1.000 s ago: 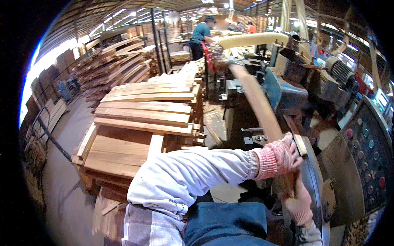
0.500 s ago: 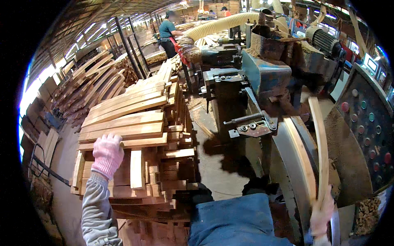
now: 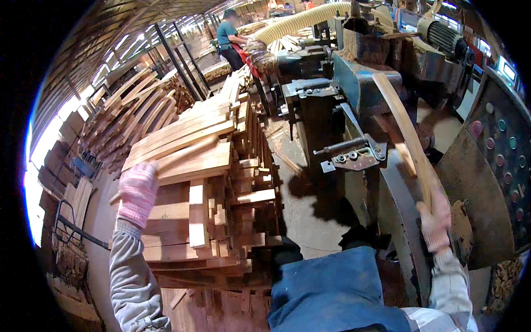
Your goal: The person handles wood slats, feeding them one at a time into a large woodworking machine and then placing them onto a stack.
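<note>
A worker in a woodworking shop splits attention between stock and machine. The left hand (image 3: 138, 191), in a pink knitted glove, now closes around the near end of a pale wooden slat (image 3: 177, 160) lying on top of a tall stack of cut wooden boards (image 3: 193, 182); half a second ago that hand lay flat on the stack lower down, and a second ago it was across the body at the machine. The reach has thus turned into a grip, which suggests, as a judgement, that a fresh piece is being picked up.

The right hand (image 3: 437, 218), also gloved, stays clamped on the lower end of a long, curved strip of light wood (image 3: 406, 133), which rises away from the hand toward the blue-grey steel machine (image 3: 359, 83) beyond it. A curved metal guard (image 3: 401, 210) runs just beside that hand, and a dark control panel with round coloured buttons (image 3: 500, 149) stands to its outer side. Far beyond the stack, another person in a teal shirt (image 3: 225, 34) works near a ribbed yellow extraction hose (image 3: 298, 19).
</note>
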A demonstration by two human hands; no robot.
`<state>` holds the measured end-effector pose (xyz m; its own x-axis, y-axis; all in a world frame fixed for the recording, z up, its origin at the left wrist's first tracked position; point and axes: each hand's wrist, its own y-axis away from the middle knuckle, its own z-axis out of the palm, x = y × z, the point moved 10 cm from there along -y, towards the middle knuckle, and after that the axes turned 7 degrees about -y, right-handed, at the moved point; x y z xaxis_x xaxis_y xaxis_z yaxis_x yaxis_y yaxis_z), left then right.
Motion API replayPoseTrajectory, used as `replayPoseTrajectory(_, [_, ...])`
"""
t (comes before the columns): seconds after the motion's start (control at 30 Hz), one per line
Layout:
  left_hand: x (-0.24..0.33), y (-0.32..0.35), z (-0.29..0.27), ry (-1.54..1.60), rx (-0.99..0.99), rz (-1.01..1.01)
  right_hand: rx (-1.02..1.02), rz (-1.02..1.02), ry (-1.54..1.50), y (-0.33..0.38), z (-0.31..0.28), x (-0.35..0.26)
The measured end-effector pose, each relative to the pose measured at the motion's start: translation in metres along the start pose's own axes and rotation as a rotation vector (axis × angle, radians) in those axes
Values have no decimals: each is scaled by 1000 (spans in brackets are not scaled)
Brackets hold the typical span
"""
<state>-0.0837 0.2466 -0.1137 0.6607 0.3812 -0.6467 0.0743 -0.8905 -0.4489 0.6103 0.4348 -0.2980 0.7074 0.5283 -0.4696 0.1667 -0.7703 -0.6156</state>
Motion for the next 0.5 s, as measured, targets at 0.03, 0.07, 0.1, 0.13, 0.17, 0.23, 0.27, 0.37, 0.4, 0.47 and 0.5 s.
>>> replayPoseTrajectory(0.03, [-2, -5, -11, 1, 141, 7, -42, 54, 40, 26, -9, -3])
replayPoseTrajectory(0.07, [-1, -11, -14, 22, 151, 18, -77, 105, 81, 46, -29, -13])
replayPoseTrajectory(0.1, [0, -11, 2, -28, 91, 30, -144, 156, 139, 68, -43, -18])
replayPoseTrajectory(0.13, [1, -7, 27, -76, 31, 38, -210, 204, 200, 91, -55, -22])
replayPoseTrajectory(0.17, [3, -5, 48, -116, -24, 46, -229, 180, 265, 113, -71, -30])
replayPoseTrajectory(0.23, [23, 2, 59, 129, -48, 155, -344, 332, 294, 142, -93, -42])
replayPoseTrajectory(0.27, [29, 2, 60, 186, -43, 138, -418, 338, 335, 144, -100, -50])
replayPoseTrajectory(0.37, [22, 9, 57, 306, -23, 44, -398, 123, 391, 123, -92, -61])
replayPoseTrajectory(0.4, [15, 13, 73, 345, -14, -6, -342, 9, 399, 117, -86, -64])
replayPoseTrajectory(0.47, [13, 8, 83, 351, 58, -56, -348, -45, 478, 87, -62, -61])
replayPoseTrajectory(0.5, [18, 4, 83, 321, 31, -40, -351, -74, 523, 66, -49, -58])
